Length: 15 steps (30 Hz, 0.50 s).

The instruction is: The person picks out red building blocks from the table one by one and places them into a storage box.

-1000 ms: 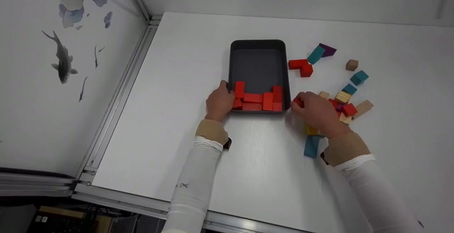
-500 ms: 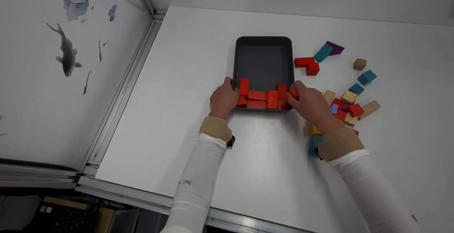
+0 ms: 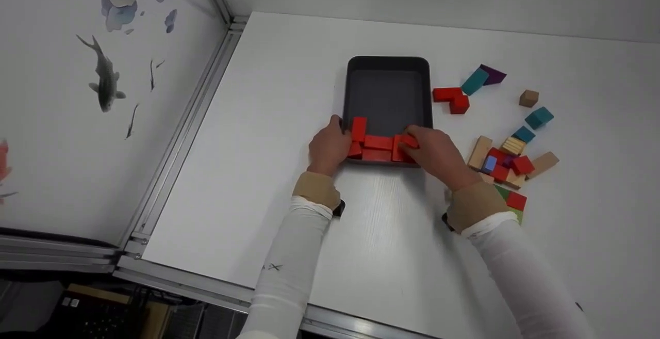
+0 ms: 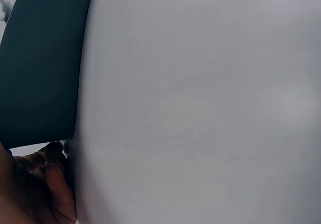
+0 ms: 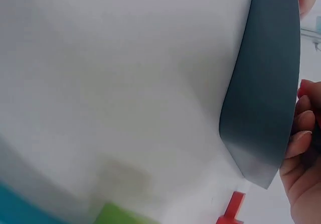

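A dark grey rectangular tray (image 3: 389,96) lies on the white table, with several red blocks (image 3: 378,143) gathered along its near end. My left hand (image 3: 330,147) grips the tray's left side near the front corner. In the left wrist view, curled fingers (image 4: 59,186) show beside the tray's wall (image 4: 42,68). Over the near right corner of the tray, my right hand (image 3: 439,154) pinches a red block (image 3: 410,140) close above the other red ones. The right wrist view has the tray's outer wall (image 5: 263,83) partly covering that hand's fingers (image 5: 301,143).
Right of the tray lie two red blocks (image 3: 447,94), a teal block (image 3: 475,81) and a purple one (image 3: 494,75). A mixed pile of blocks (image 3: 499,173) sits nearer, beyond the right hand. Decorated panels (image 3: 46,112) border the table at left and back.
My right hand has carried a red block leftward from beside the tray, over its right rim, to the near right corner inside. The left hand stays at the tray's left side.
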Each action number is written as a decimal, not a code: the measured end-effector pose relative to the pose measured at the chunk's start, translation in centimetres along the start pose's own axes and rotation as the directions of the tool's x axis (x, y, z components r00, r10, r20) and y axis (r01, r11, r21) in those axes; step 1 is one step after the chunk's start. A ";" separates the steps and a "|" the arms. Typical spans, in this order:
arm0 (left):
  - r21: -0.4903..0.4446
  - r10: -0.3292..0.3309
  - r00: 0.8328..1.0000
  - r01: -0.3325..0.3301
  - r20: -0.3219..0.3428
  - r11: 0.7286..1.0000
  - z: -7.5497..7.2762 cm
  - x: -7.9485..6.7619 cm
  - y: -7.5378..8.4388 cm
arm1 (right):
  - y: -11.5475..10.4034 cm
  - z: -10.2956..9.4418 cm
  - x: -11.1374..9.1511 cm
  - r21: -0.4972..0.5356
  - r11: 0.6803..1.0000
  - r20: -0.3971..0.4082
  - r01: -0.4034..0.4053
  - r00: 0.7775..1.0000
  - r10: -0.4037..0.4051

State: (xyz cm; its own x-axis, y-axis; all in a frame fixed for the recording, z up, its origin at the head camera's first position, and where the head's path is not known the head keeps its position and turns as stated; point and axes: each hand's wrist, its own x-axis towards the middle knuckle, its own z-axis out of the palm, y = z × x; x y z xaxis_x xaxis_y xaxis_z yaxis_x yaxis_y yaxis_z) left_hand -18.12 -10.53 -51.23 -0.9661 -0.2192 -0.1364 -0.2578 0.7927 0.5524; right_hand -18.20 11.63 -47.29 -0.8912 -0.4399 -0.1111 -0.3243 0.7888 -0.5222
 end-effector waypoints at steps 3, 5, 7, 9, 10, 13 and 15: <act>0.009 0.001 1.000 -0.001 -0.001 1.000 0.1 -0.1 -0.1 | -0.1 0.4 0.7 0.022 1.000 -0.021 0.004 1.000 -0.004; 0.020 0.002 1.000 -0.002 0.000 1.000 0.2 -0.1 -0.2 | 0.0 0.6 1.1 0.064 0.998 -0.045 -0.008 0.999 0.011; 0.028 0.008 1.000 -0.008 -0.006 1.000 0.3 -0.1 -0.2 | 0.2 0.7 1.5 0.111 0.994 -0.073 -0.021 0.997 0.029; 0.027 0.010 1.000 -0.009 -0.015 1.000 0.3 -0.1 -0.1 | 0.3 0.6 2.0 0.160 0.987 -0.098 -0.032 0.994 0.049; 0.024 0.010 1.000 -0.010 -0.017 1.000 0.2 0.0 -0.1 | 0.3 0.6 2.2 0.180 0.983 -0.106 -0.039 0.993 0.058; 0.022 0.008 1.000 -0.008 -0.016 1.000 0.1 0.1 0.0 | 0.2 0.6 2.8 0.206 0.977 -0.100 -0.061 0.992 0.083; 0.017 0.013 1.000 -0.012 -0.021 1.000 0.0 0.2 0.0 | 0.0 0.6 3.2 0.215 0.974 -0.087 -0.073 0.992 0.094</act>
State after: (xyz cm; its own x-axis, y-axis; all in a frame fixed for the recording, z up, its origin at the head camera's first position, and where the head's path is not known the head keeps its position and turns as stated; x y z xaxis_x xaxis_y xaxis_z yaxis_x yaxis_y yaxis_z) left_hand -18.35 -10.57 -51.26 -0.9688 -0.2211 -0.1119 -0.2461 0.8049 0.5400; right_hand -20.91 9.94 -48.13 -0.9420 -0.3248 -0.0852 -0.1825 0.7081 -0.6822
